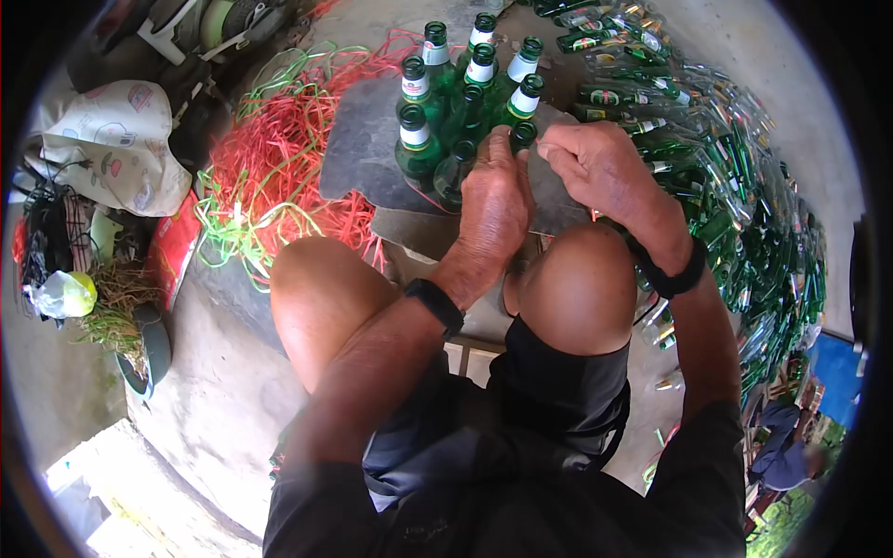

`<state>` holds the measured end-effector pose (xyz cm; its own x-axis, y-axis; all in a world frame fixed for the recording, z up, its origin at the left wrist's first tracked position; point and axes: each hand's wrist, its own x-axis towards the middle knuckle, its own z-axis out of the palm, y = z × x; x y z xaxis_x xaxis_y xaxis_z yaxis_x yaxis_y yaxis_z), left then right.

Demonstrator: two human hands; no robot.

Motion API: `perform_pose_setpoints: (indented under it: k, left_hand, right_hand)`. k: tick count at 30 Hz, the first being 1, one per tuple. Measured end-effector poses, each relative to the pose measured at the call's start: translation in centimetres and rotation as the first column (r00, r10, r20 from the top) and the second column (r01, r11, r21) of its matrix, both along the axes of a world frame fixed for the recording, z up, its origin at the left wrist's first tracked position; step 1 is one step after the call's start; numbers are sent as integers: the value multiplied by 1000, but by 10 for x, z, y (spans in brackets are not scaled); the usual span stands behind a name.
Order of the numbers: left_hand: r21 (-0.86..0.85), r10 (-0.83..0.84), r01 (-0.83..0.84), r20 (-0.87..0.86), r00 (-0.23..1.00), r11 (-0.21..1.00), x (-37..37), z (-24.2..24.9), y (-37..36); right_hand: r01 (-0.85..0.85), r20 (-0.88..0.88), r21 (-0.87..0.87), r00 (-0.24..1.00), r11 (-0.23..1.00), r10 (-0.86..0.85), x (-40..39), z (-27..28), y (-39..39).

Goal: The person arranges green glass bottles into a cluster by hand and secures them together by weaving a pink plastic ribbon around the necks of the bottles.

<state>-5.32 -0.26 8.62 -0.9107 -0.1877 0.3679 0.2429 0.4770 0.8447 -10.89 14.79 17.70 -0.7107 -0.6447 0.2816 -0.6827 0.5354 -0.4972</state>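
Observation:
Several green glass bottles [471, 116] stand upright in a tight group on a dark slab [358, 139] before my knees. Many have white neck labels. My left hand [496, 200] is at the near side of the group, its fingers closed beside the nearest bottle necks. Just to the right, my right hand [600, 163] is closed in a pinch near a bottle mouth [524, 135]. What either hand holds is too small or hidden to make out. A thin red strip [430, 198] shows low against the front bottles.
A tangled heap of red and green plastic strips [279, 158] lies left of the slab. A large pile of bottles [716, 177] covers the floor to the right. A white printed bag [130, 149] and a potted plant [139, 349] are far left. Another person [781, 446] is at lower right.

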Motion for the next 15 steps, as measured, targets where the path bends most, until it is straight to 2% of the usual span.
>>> perform_pose_setpoints:
  k: [2, 3, 5, 6, 8, 12, 14, 15]
  left_hand:
    - [-2, 0, 0, 3, 1000, 1000, 0, 1, 1]
    - [7, 3, -3, -4, 1000, 1000, 0, 1, 1]
    - [15, 7, -7, -11, 1000, 1000, 0, 1, 0]
    - [28, -3, 2, 33, 999, 1000, 1, 3, 0]
    - [41, -15, 12, 76, 997, 999, 2, 7, -1]
    - [-17, -8, 9, 34, 999, 1000, 4, 11, -3]
    - [-42, -4, 4, -2, 1000, 999, 4, 12, -4]
    - [-56, -6, 5, -16, 1000, 998, 4, 11, -5]
  right_hand:
    - [-47, -109, 21, 993, 999, 49, 5, 0, 0]
    - [-46, -109, 21, 993, 999, 48, 7, 1, 0]
    - [-53, -141, 131, 987, 990, 71, 10, 3, 0]
    - [-52, -141, 131, 988, 990, 71, 12, 4, -1]
    - [-6, -215, 250, 975, 968, 62, 18, 6, -4]
    - [-35, -186, 276, 979, 961, 89, 24, 12, -7]
    - [0, -177, 397, 981, 918, 77, 27, 18, -8]
    - [0, -179, 398, 981, 918, 78, 28, 19, -8]
